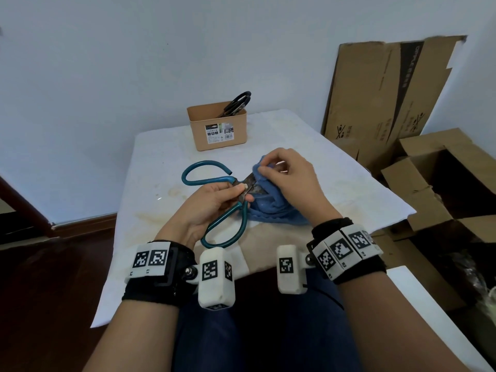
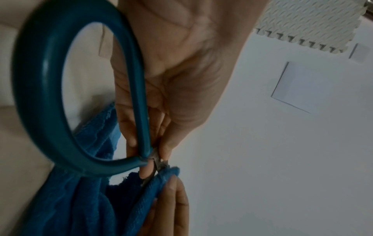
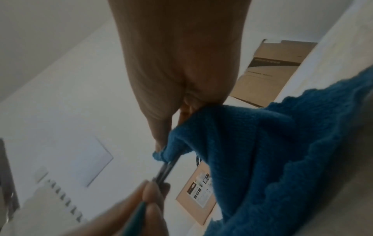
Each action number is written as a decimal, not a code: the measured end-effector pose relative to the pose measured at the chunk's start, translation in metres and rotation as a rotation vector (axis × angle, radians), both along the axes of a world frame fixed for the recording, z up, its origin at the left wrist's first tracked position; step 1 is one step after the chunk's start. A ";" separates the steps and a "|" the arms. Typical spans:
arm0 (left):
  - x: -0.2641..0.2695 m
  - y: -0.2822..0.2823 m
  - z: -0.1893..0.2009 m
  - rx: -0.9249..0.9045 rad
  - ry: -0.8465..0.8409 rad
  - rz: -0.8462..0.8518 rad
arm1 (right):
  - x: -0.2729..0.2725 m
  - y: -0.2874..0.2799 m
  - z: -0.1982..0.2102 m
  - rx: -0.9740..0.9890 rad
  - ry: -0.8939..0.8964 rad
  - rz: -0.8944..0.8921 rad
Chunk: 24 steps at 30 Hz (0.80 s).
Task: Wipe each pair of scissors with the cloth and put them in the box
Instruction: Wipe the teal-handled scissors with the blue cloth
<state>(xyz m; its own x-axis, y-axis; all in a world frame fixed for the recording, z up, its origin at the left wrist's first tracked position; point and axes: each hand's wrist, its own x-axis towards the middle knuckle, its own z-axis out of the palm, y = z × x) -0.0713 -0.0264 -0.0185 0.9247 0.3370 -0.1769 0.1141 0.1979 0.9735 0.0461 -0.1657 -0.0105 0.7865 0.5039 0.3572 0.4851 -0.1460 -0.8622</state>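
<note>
1 black scissors [image 1: 237,103] in box [image 1: 218,130] (cardboard cartons [image 1: 386,95] rightward)

A: What's off right of my grip?
B: Flattened cardboard sheet [image 1: 386,95] leaning on wall, open cardboard cartons [image 1: 440,189] on floor.
A: Under my grip?
B: Stained white table cover [image 1: 335,183].

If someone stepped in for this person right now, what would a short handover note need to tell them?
Left hand: grips the teal-handled scissors near the pivot, above the table.
Right hand: pinches the blue cloth around the blades, mid-wipe.
Box: at the table's far side, with black-handled scissors already standing inside.
Done: the black pair is in the box.
Left: finish wiping the teal pair, then put it in the box. No other scissors show on the table.
</note>
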 end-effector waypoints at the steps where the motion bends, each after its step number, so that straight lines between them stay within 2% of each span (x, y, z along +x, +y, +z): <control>1: 0.000 -0.001 0.000 -0.008 0.000 0.003 | -0.001 0.001 -0.001 -0.041 -0.039 0.015; 8: 0.002 -0.002 -0.003 -0.037 -0.038 0.014 | -0.002 0.002 0.002 -0.076 -0.142 0.007; 24: 0.000 0.000 0.003 -0.030 -0.052 -0.003 | 0.014 0.003 0.001 0.014 -0.097 -0.176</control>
